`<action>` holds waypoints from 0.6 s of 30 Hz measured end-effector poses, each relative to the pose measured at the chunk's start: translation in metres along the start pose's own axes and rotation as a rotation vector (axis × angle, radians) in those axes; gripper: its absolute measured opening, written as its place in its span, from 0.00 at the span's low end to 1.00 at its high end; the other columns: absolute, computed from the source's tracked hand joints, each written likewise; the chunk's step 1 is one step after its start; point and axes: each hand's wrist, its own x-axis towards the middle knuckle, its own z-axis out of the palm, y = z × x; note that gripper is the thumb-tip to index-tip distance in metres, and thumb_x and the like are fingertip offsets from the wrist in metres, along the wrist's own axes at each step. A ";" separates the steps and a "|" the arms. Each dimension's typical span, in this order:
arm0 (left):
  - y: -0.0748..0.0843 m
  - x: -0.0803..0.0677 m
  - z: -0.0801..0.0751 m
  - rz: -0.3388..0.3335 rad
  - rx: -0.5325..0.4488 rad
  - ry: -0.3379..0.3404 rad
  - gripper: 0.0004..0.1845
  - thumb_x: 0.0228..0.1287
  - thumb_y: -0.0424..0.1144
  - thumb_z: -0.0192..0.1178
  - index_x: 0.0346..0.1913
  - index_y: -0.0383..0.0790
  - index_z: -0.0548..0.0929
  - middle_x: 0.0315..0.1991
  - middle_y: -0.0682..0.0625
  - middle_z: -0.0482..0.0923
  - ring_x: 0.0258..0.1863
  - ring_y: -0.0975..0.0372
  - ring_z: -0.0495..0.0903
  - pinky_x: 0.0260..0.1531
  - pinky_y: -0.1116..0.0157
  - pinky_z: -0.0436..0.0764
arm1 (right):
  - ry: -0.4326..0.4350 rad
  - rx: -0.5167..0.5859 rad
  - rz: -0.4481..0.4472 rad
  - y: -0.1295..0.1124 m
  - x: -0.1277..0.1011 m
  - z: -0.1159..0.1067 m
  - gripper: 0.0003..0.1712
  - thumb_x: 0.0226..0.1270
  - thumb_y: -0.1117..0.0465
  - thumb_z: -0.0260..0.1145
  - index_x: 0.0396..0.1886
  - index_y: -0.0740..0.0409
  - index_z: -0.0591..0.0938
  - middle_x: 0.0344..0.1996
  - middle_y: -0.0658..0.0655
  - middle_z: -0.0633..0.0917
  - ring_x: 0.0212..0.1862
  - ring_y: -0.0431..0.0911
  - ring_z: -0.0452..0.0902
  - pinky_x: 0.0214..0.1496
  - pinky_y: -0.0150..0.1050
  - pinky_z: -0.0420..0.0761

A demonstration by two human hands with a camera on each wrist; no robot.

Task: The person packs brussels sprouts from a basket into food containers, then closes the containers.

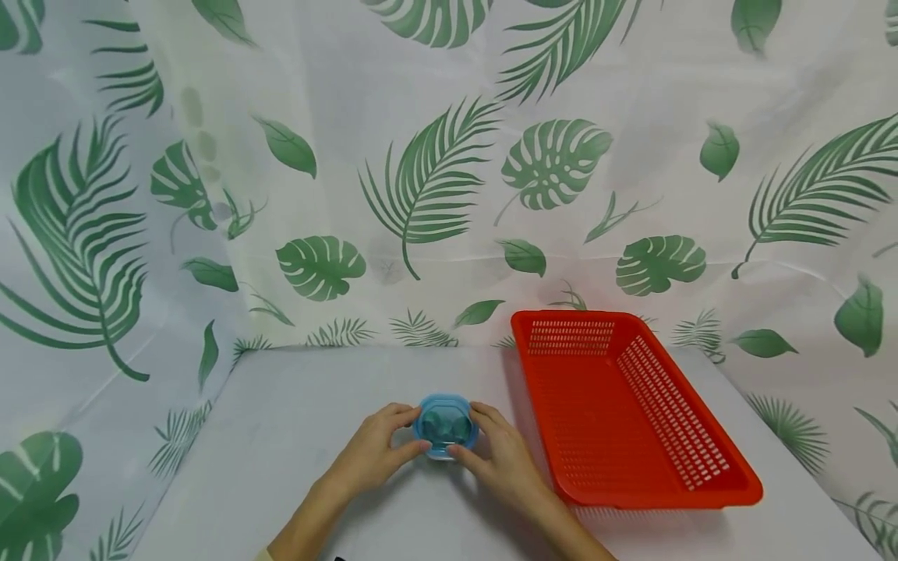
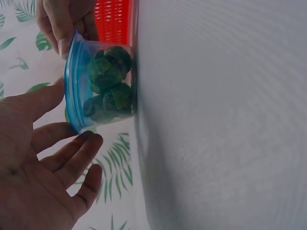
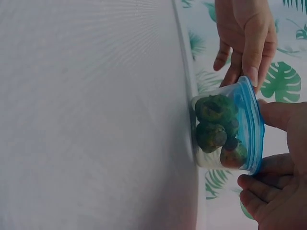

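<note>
A small clear plastic container with a blue lid stands on the white table, between both hands. Through its wall show several round, dark green vegetables that look like Brussels sprouts. My left hand grips the lid's rim from the left, thumb on the near edge and index finger on the far one. From the right, my right hand holds the same rim in the same way. In both wrist views the lid sits over the container's mouth, and the remaining fingers spread loosely below the rim.
A large red plastic basket with slotted walls stands right of the hands, close to the right forearm. The white tabletop runs back to a hanging white cloth with green leaf prints, which also covers the sides.
</note>
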 end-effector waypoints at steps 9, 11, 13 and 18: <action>0.000 -0.001 0.002 0.021 0.080 0.063 0.31 0.68 0.51 0.70 0.66 0.33 0.81 0.59 0.45 0.84 0.57 0.51 0.84 0.56 0.47 0.82 | 0.012 0.080 0.024 0.003 -0.002 0.003 0.40 0.64 0.52 0.78 0.69 0.70 0.77 0.70 0.65 0.78 0.70 0.62 0.75 0.70 0.62 0.73; 0.000 -0.001 0.004 0.038 0.105 0.086 0.30 0.67 0.51 0.71 0.65 0.34 0.83 0.58 0.45 0.85 0.55 0.51 0.85 0.55 0.48 0.83 | 0.023 0.067 0.020 0.002 -0.005 0.004 0.41 0.65 0.52 0.78 0.70 0.70 0.76 0.71 0.66 0.75 0.72 0.63 0.72 0.70 0.63 0.72; -0.001 0.000 0.004 0.055 0.132 0.113 0.30 0.67 0.51 0.71 0.65 0.36 0.83 0.59 0.45 0.85 0.54 0.52 0.86 0.55 0.48 0.83 | 0.041 0.036 0.002 0.000 -0.007 0.005 0.42 0.65 0.52 0.78 0.72 0.70 0.74 0.74 0.66 0.73 0.73 0.63 0.70 0.71 0.63 0.72; -0.002 0.003 -0.004 0.042 0.151 0.190 0.32 0.68 0.52 0.70 0.70 0.40 0.80 0.69 0.43 0.78 0.67 0.49 0.79 0.64 0.46 0.78 | 0.084 -0.102 -0.100 -0.010 -0.005 0.001 0.43 0.67 0.49 0.75 0.74 0.68 0.72 0.77 0.67 0.68 0.75 0.63 0.67 0.70 0.62 0.73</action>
